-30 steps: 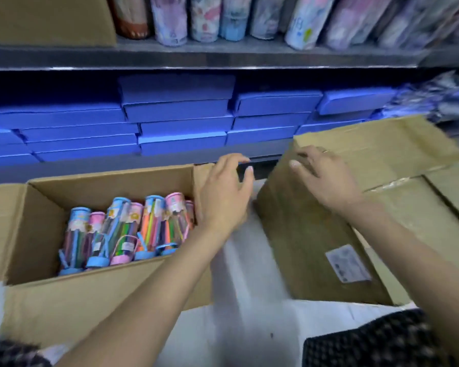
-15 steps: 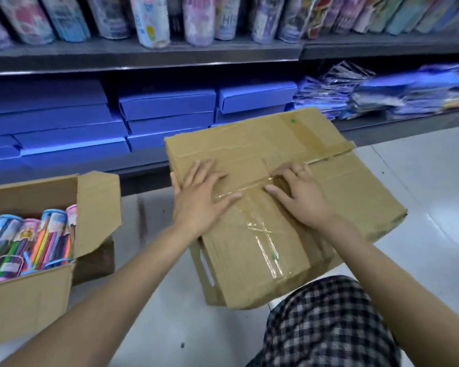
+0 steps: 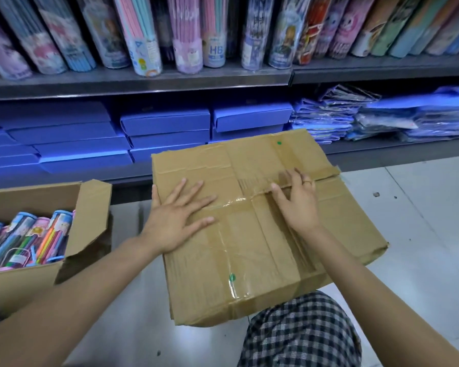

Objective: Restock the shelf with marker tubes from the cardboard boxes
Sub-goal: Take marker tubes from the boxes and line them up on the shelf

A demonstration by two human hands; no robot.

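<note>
Nearest, a checked knee (image 3: 300, 332) sits just below the sealed box (image 3: 249, 250), which lies on the floor (image 3: 421, 221) in front of the shelf (image 3: 143, 83). The left hand (image 3: 175, 221) lies flat on the box's top, on its left half, fingers (image 3: 196, 186) straight and spread, palm down, gripping nothing. The right hand (image 3: 300, 205) rests on the box's right half at the taped seam (image 3: 239, 201); its fingertips sit on the seam's raised flap edge, slightly bent, and whether they pinch the tape cannot be told. A ring (image 3: 307, 182) shows on that hand. Left of the sealed box, apart from both hands, the open box (image 3: 85, 221) holds marker tubes (image 3: 32, 239) lying side by side. Beyond the sealed box, blue cartons (image 3: 164, 123) are stacked under the shelf, and pencil tubes (image 3: 143, 35) stand on it.
</note>
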